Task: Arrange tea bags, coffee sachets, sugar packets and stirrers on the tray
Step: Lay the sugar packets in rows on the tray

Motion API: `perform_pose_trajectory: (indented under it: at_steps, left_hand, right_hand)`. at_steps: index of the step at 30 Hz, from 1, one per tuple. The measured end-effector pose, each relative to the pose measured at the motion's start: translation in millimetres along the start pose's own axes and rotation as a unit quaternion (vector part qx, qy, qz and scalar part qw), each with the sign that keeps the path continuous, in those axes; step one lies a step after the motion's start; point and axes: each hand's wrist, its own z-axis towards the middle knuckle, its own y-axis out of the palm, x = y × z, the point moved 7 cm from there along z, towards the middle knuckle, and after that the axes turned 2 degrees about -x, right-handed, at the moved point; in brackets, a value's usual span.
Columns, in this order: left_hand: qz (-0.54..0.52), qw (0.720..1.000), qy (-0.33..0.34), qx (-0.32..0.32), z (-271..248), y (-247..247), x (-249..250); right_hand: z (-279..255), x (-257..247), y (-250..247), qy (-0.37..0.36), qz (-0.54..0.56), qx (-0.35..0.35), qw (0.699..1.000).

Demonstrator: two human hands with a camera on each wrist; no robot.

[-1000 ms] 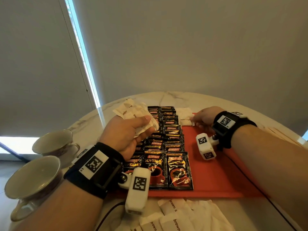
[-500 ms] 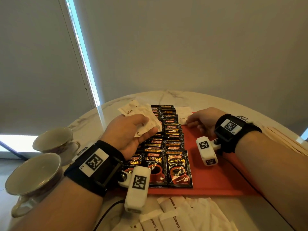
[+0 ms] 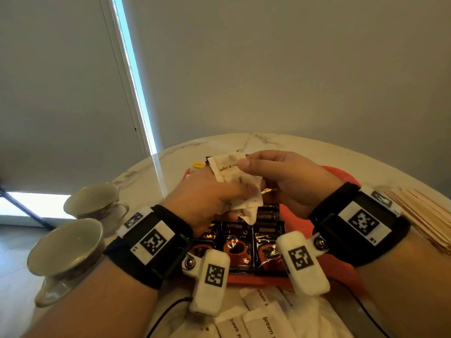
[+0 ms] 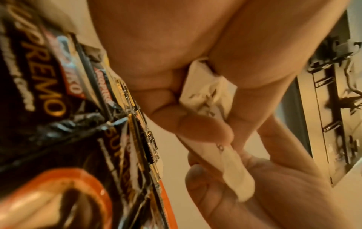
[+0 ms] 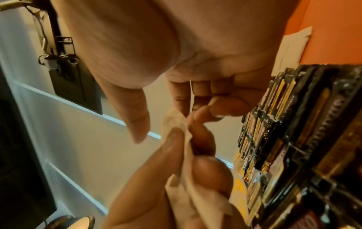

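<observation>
My left hand (image 3: 231,193) grips a bunch of white brown-sugar packets (image 3: 231,174) above the red tray (image 3: 341,175). From the right, my right hand (image 3: 251,172) meets it, thumb on the top packet's corner and fingers behind it, pinching it. Black coffee sachets (image 3: 238,250) lie in overlapping rows on the tray's left half, partly hidden by both hands. In the left wrist view the packets (image 4: 205,96) sit crumpled in my left fist, one end over the right palm. The right wrist view shows a packet (image 5: 186,170) between both hands' fingertips.
Loose sugar packets (image 3: 263,313) lie on the marble table in front of the tray. Wooden stirrers (image 3: 419,213) are stacked at the right. Two teacups (image 3: 66,250) (image 3: 95,201) stand at the left. One white packet (image 5: 291,51) lies on the tray beside the sachets.
My right hand left the far white packet on the tray and came over to the bunch in my left hand. The left hand shifted right, and the two hands now meet.
</observation>
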Motion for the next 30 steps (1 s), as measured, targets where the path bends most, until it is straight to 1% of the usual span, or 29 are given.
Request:
perform_pose_trajectory:
  at_steps: [4,6,9,11,13,16,18,19,21,23,25,28,30]
  left_hand:
    - [0.039,0.998,-0.017,-0.042,0.5,2.4,-3.6]
    - [0.038,0.998,-0.034,-0.048,-1.1,5.5,-5.3]
    - [-0.022,0.997,-0.08,-0.004,-2.9,0.8,-9.1]
    - [-0.077,0.991,-0.101,0.042,-2.3,-7.4,-10.2]
    - [-0.128,0.981,-0.108,0.099,-1.1,-17.6,-10.5]
    - [-0.196,0.964,-0.094,0.156,-0.1,-25.4,-10.8]
    - [-0.221,0.956,-0.081,0.178,-0.6,-26.2,-9.4]
    - [-0.22,0.956,-0.074,0.177,-0.2,-26.0,-8.5]
    - [-0.198,0.967,-0.057,0.153,0.5,-22.6,-4.9]
    - [-0.145,0.982,-0.029,0.114,1.5,-19.4,-1.1]
    - [-0.095,0.991,-0.005,0.094,1.2,-17.8,1.7]
    - [-0.086,0.991,0.005,0.103,-0.1,-19.9,3.1]
    - [-0.107,0.988,0.012,0.109,0.2,-20.3,4.2]
  right_hand:
    - [-1.0,-6.8,2.3,-0.02,0.049,-0.005,0.999]
    - [0.5,-8.7,2.3,-0.03,0.08,0.014,0.996]
    - [3.0,-11.8,-2.5,-0.05,0.116,0.069,0.99]
    - [3.1,-15.4,-8.8,-0.069,0.15,0.095,0.982]
    - [2.8,-19.3,-17.5,-0.085,0.174,0.117,0.974]
    - [2.7,-22.0,-21.5,-0.099,0.147,0.114,0.977]
    - [2.5,-20.8,-14.9,-0.094,0.103,0.087,0.986]
    - [2.5,-19.0,-9.8,-0.09,0.078,0.068,0.99]
    - [2.0,-16.0,-2.1,-0.091,0.037,0.04,0.994]
    - [1.7,-14.9,0.9,-0.095,0.005,0.03,0.995]
    - [1.4,-15.9,-0.1,-0.103,-0.021,0.029,0.994]
    - [1.9,-15.5,-1.8,-0.094,-0.035,0.022,0.995]
    - [3.2,-11.7,0.5,-0.064,-0.041,0.0,0.997]
